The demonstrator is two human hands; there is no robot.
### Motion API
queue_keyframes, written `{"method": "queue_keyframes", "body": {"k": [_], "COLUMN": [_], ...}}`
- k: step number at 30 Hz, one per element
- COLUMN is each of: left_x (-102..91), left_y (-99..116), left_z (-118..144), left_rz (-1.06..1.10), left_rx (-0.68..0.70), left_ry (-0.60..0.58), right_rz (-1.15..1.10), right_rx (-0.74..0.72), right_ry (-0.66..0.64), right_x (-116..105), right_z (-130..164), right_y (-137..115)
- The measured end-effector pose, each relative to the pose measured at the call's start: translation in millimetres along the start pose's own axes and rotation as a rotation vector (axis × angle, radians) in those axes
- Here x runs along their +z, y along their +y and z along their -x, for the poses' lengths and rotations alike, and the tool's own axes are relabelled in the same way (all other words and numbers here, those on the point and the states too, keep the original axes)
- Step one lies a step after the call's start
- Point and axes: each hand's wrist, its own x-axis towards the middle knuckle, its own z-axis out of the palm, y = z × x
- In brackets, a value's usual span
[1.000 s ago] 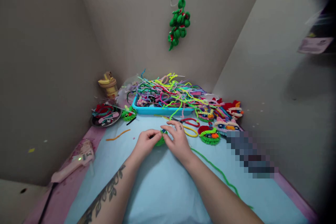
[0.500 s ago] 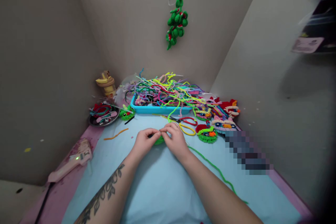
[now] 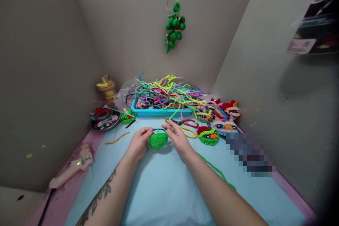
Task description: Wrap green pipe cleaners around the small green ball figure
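A fuzzy green rounded piece of coiled chenille stem (image 3: 159,141) is held up above the blue table cover, with a blue strip arching along its top edge. My left hand (image 3: 140,142) pinches it at its left side, thumb and index closed together. At its right side is my right hand (image 3: 178,138), fingers stretched toward the top edge and thumb apart from them; whether it touches the piece is hard to tell. A long green chenille stem (image 3: 217,170) trails over the cover past my right forearm.
Behind my hands lie scissors with red and yellow handles (image 3: 189,130) and a blue tray (image 3: 161,113) heaped with chenille stems. Bird-like faces (image 3: 208,136) sit at right. A pink glue gun (image 3: 74,172), a metal bowl (image 3: 104,125) and an orange stem (image 3: 117,138) are at left.
My hands have moved apart from a pinch together at the top of the green piece. It now shows fully between them, with the blue strip visible. My right fingers have spread.
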Motion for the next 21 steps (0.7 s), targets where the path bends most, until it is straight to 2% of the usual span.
{"method": "queue_keyframes", "body": {"k": [5,9,14,17,21], "left_x": [-2.2,-2.0,0.1,0.9,0.3], "left_y": [-0.9,0.4,2.8,3.5,3.1], "left_z": [-1.3,1.9,6.1,6.6,5.9], "left_rz": [0.108,0.030,-0.153,-0.146,-0.101], "left_rx": [-0.016,-0.064,-0.066,-0.073,-0.071], "left_ry": [-0.020,-0.086,-0.174,-0.177,-0.183], "right_rz": [-0.200,-0.284,-0.258,-0.246,-0.256], "right_rx": [0.139,0.191,0.166,0.134,0.142], "right_ry": [-0.015,-0.015,-0.091,-0.120,-0.071], "right_x": [1.0,0.4,-1.3,-0.4,0.9], "right_z": [-0.4,0.6,1.7,2.7,3.0], "right_y": [-0.3,-6.2,-7.4,-5.7,-5.2]}}
